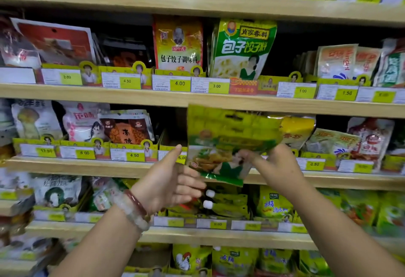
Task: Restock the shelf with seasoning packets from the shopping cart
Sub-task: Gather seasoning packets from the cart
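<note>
Above the right hand (278, 167), the green packet (242, 48) reads 肖家香料 and 包子饺子料; its price tag (210, 85) reads 3.00. Above the left hand (166, 180), the yellow-red packet (178, 43) reads 包子饺子调味料, with a tag (171, 83) marked 4.00. Left of the left hand, two shelf tags (125, 155) read 4.50 and 8.00. Right of the right hand, a tag (311, 164) reads 0.50. Print on the held packet (228, 143) is blurred and unreadable.
</note>
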